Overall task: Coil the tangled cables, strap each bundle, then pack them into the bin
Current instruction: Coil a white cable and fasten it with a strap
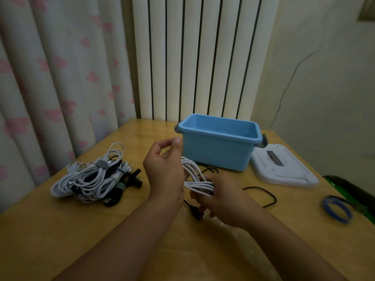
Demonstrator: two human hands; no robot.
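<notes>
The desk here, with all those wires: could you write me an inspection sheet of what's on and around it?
Surface: wooden table, glossy.
Job's things: blue bin, open, nothing seen inside; white coil held between both hands.
Clutter: white lid flat beside the bin; blue tape roll near the right edge.
Grippers: right hand grips the coil; left hand is raised beside it with thumb and fingertips pinched; what they pinch cannot be told.
Cables: tangled pile of white and black cables on the left; loose black cable on the table.
Surroundings: radiator behind, curtain to the left.
</notes>
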